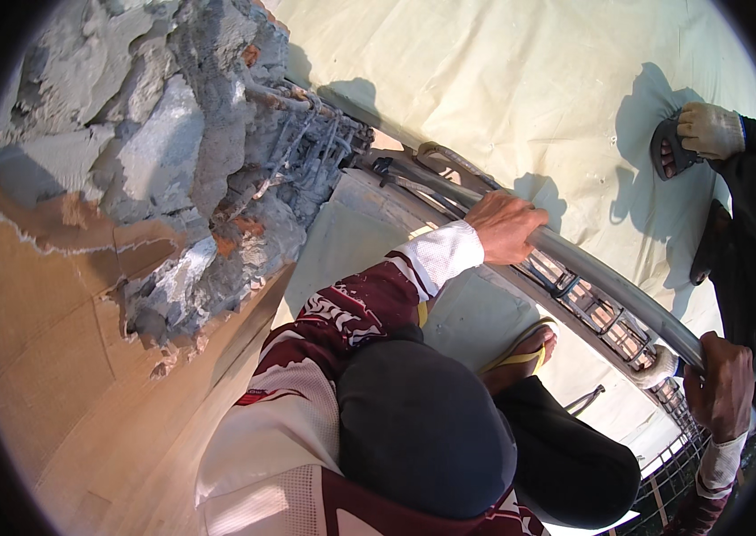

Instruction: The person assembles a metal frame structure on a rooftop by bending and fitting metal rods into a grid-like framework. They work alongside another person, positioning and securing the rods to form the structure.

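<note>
Gripping one grey pipe (610,280) are one left hand (505,228) and one right hand (721,386).

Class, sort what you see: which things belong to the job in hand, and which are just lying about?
Job in hand:
bar, gripped by left hand and right hand
probably rebar cage, alongside
perhaps broken masonry

Apparently just lying about:
pale sheet
dark strip

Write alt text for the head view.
A person's bare left hand and right hand grip one grey pipe. Rough concrete fills the upper left, and a pale sheet spreads across the top. At right, another person's gloved hand shows by a dark sandal.
</note>
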{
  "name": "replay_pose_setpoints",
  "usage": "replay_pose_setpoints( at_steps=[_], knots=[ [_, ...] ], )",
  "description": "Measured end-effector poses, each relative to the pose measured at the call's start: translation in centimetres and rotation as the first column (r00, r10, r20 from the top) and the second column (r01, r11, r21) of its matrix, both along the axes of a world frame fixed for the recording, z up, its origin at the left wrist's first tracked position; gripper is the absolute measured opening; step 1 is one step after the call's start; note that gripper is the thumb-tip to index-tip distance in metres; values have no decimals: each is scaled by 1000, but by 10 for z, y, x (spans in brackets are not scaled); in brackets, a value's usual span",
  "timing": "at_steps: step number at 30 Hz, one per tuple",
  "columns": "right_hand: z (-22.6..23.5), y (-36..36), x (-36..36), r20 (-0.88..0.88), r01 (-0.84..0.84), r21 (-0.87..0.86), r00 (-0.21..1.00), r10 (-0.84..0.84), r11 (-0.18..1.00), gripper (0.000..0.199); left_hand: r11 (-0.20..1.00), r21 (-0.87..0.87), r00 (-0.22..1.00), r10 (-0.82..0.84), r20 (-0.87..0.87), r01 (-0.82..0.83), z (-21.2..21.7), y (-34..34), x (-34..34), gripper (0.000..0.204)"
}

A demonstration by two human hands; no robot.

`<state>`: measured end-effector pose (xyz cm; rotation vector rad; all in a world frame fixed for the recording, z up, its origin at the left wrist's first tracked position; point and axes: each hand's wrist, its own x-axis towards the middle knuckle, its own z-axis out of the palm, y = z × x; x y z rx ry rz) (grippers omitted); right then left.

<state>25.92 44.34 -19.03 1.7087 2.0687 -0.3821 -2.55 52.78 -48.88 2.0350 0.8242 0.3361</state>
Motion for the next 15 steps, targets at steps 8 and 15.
replay_pose_setpoints(
  at_steps=[8,15],
  knots=[
    [-3,3,-7,-32,110,-135,993,-115,985,21,1000,-14,1000,-15,-8,15,-14,-3,3,30],
    [-22,-5,-11,-92,92,-128,990,-104,988,21,992,-103,994,-75,-74,67,-16,4,-5,28]
  ],
)
